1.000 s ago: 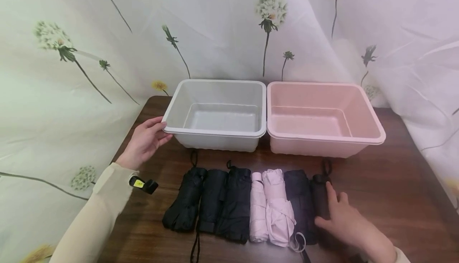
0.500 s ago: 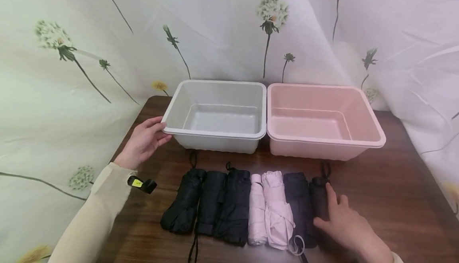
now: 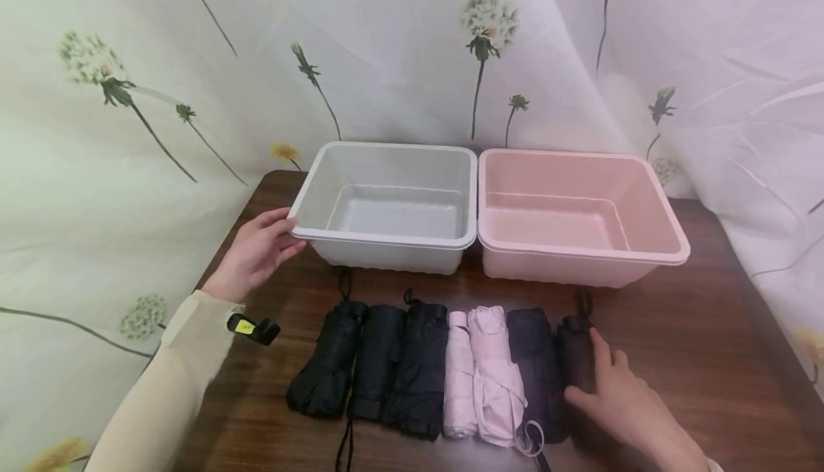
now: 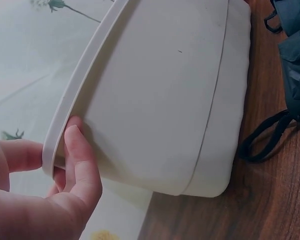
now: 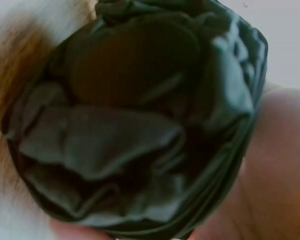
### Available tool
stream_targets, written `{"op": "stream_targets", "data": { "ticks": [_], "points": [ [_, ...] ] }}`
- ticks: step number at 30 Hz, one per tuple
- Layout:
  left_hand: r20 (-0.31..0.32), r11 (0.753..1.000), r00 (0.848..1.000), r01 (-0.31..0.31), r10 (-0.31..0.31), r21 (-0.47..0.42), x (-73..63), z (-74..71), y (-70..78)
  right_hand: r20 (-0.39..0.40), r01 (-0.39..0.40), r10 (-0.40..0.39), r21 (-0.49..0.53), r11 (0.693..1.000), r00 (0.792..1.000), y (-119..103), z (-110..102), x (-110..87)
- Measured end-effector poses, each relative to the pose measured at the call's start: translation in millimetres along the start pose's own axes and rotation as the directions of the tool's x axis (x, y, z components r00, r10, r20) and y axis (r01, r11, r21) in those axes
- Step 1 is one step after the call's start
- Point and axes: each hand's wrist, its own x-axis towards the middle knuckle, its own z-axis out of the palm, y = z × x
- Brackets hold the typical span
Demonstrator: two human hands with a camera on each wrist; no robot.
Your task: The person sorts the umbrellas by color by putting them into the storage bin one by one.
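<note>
My left hand (image 3: 260,254) pinches the front left corner of the light grey plastic tub (image 3: 393,256). In the left wrist view the thumb lies outside the rim (image 4: 70,100) and the fingers curl beneath it. At the right end of a row of folded umbrellas, my right hand (image 3: 627,397) grips a black umbrella (image 3: 573,357), thumb on its left side and fingers on its right. The right wrist view is filled by the gathered black cloth (image 5: 105,140) at that umbrella's end, with parts of the hand around it.
Several more folded umbrellas lie side by side: black ones (image 3: 325,365) at left, two pale pink ones (image 3: 498,379) in the middle, another black one (image 3: 534,372) beside the held one. A pink tub (image 3: 566,268) stands right of the grey tub. Floral cloth (image 3: 399,43) hangs behind.
</note>
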Motion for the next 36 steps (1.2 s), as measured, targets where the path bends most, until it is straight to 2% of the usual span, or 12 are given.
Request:
{"op": "stream_targets", "data": {
  "ticks": [8,15,21,30,36],
  "points": [
    [0.016,1.0,1.0,-0.007,0.007,0.002,3.2,1.7,-0.3,-0.011,-0.007,0.007,-0.003,1.0,1.0,5,2,-2.5],
    [0.005,1.0,1.0,0.007,-0.007,0.017,3.7,-5.0,1.0,-0.035,0.008,-0.008,0.002,1.0,0.999,8,-3,-4.1],
    [0.024,1.0,1.0,0.009,-0.009,0.019,1.4,-4.8,5.0,-0.085,0.056,-0.053,0.034,0.998,0.995,9,-8,-11.3],
    [0.029,1.0,1.0,0.009,-0.009,0.019,-1.9,-4.9,3.8,-0.223,0.196,-0.174,0.079,0.977,0.959,10,-19,-24.3],
    [0.028,1.0,1.0,0.012,-0.013,0.018,0.8,-3.8,1.7,-0.309,0.266,-0.227,0.091,0.96,0.924,13,-29,-34.1]
  ]
}}
